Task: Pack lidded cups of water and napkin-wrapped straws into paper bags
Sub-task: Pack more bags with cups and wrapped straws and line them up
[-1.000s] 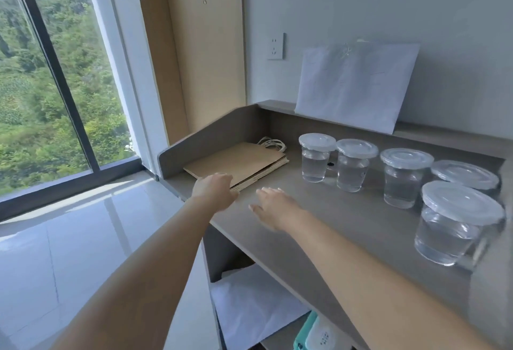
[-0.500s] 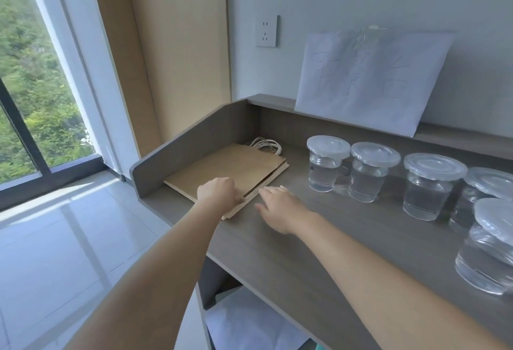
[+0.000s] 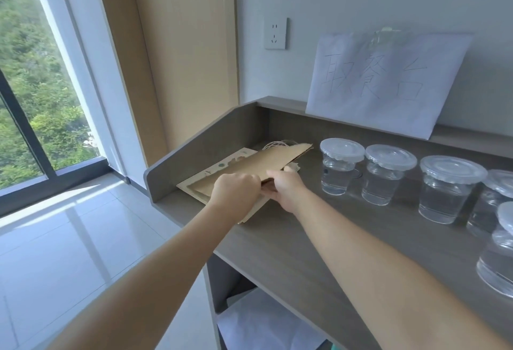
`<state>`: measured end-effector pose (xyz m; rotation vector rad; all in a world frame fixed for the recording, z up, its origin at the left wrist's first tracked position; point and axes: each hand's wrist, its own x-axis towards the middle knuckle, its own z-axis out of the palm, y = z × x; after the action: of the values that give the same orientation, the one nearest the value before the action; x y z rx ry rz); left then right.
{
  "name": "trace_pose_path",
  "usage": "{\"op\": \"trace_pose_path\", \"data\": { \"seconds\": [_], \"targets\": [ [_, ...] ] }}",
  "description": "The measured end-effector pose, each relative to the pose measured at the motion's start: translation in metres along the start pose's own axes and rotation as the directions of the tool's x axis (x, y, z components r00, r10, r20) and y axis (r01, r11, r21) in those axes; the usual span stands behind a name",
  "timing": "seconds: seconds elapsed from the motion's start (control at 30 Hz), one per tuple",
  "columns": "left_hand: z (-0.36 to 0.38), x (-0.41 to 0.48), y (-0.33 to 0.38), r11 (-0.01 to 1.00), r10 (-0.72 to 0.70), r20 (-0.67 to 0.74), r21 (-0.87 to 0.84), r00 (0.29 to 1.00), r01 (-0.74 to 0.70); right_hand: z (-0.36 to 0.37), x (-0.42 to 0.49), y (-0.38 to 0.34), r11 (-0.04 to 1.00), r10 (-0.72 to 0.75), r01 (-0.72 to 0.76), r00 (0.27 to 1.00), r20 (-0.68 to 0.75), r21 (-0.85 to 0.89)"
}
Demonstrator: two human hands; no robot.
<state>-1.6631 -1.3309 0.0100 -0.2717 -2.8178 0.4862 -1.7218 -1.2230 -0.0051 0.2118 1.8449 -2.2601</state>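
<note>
Lifted now, top paper bag [image 3: 258, 167] tilts above grey counter [image 3: 305, 238] beside window [image 3: 33, 85].

The bare stretch of counter [image 3: 305, 238] in front of the person lies open, with room for an arm to sweep across between the stack of paper bags [image 3: 222, 174] in the left corner and the row of lidded cups [image 3: 341, 166] on the right. The raised side wall [image 3: 194, 155] closes off the left end just beside the bags, and the back ledge [image 3: 277, 103] with the paper sign [image 3: 388, 80] leaning on it blocks reach behind the cups. The cups stand close together, with only narrow gaps between them.
</note>
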Motion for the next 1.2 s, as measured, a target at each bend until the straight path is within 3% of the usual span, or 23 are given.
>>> {"op": "trace_pose_path", "data": {
  "seconds": [0.07, 0.13, 0.17, 0.27, 0.3, 0.37, 0.43, 0.47, 0.5, 0.6, 0.63, 0.7, 0.73, 0.77, 0.83, 0.9, 1.03, 1.2],
  "targets": [
    [-0.001, -0.005, -0.001, 0.971, -0.053, -0.041, -0.235, 0.998, 0.042, -0.001, -0.006, -0.002, 0.996, -0.072, 0.070, 0.997, -0.033, -0.061],
    [0.001, -0.008, -0.010, 0.777, -0.190, 0.054, -0.602, 0.980, 0.183, -0.010, -0.018, -0.003, 0.975, -0.159, 0.151, 0.987, -0.035, -0.164],
    [0.004, -0.009, -0.015, 0.675, -0.231, 0.098, -0.700, 0.968, 0.233, -0.017, -0.025, -0.003, 0.958, -0.196, 0.185, 0.980, -0.030, -0.220],
    [0.012, -0.013, -0.030, 0.513, -0.418, 0.111, -0.790, 0.902, 0.335, -0.046, -0.044, -0.004, 0.921, -0.240, 0.231, 0.971, 0.011, -0.314],
    [0.010, -0.016, -0.034, 0.397, -0.490, 0.135, -0.845, 0.861, 0.359, -0.056, -0.051, -0.005, 0.915, -0.241, 0.231, 0.971, 0.012, -0.330],
    [0.006, -0.019, -0.039, 0.035, -0.534, 0.305, -0.924, 0.789, 0.380, -0.076, -0.069, -0.005, 0.913, -0.239, 0.227, 0.971, 0.006, -0.340],
    [-0.006, -0.027, -0.038, -0.391, -0.353, 0.449, -0.868, 0.821, 0.306, -0.095, -0.090, -0.004, 0.913, -0.226, 0.211, 0.974, -0.002, -0.350],
    [-0.011, -0.030, -0.035, -0.536, -0.235, 0.440, -0.803, 0.866, 0.263, -0.102, -0.101, -0.003, 0.915, -0.210, 0.198, 0.978, 0.004, -0.352],
    [-0.018, -0.036, -0.028, -0.606, -0.147, 0.412, -0.756, 0.899, 0.248, -0.111, -0.114, -0.002, 0.914, -0.195, 0.186, 0.981, 0.011, -0.359],
    [-0.036, -0.054, -0.007, -0.640, 0.019, 0.338, -0.719, 0.941, 0.271, -0.126, -0.152, 0.001, 0.877, -0.245, 0.189, 0.967, -0.074, -0.442],
    [-0.041, -0.061, 0.001, -0.641, 0.061, 0.301, -0.720, 0.952, 0.268, -0.129, -0.164, 0.002, 0.811, -0.354, 0.208, 0.919, -0.175, -0.547],
    [-0.051, -0.078, 0.020, -0.644, 0.125, 0.237, -0.719, 0.963, 0.260, -0.132, -0.195, 0.001, 0.672, -0.624, 0.248, 0.698, -0.353, -0.698],
    [-0.054, -0.086, 0.028, -0.639, 0.134, 0.220, -0.726, 0.966, 0.254, -0.128, -0.211, -0.002, 0.671, -0.682, 0.302, 0.610, -0.403, -0.677],
    [-0.059, -0.098, 0.039, -0.632, 0.136, 0.214, -0.733, 0.967, 0.251, -0.122, -0.232, -0.004, 0.720, -0.666, 0.361, 0.598, -0.445, -0.593],
    [-0.069, -0.125, 0.059, -0.626, 0.143, 0.215, -0.736, 0.966, 0.257, -0.108, -0.269, -0.009, 0.865, -0.496, 0.382, 0.741, -0.452, -0.324],
    [-0.078, -0.153, 0.075, -0.637, 0.157, 0.187, -0.731, 0.970, 0.244, -0.097, -0.297, -0.009, 0.943, -0.333, 0.287, 0.842, -0.424, -0.168],
    [-0.094, -0.222, 0.099, -0.618, 0.205, 0.128, -0.752, 0.970, 0.230, -0.100, -0.351, 0.011, 0.976, -0.215, 0.206, 0.886, -0.411, -0.066],
    [-0.108, -0.285, 0.127, -0.594, 0.355, 0.054, -0.758, 0.933, 0.270, -0.128, -0.414, 0.061, 0.922, -0.267, 0.347, 0.889, -0.372, 0.170]
  ]
}}
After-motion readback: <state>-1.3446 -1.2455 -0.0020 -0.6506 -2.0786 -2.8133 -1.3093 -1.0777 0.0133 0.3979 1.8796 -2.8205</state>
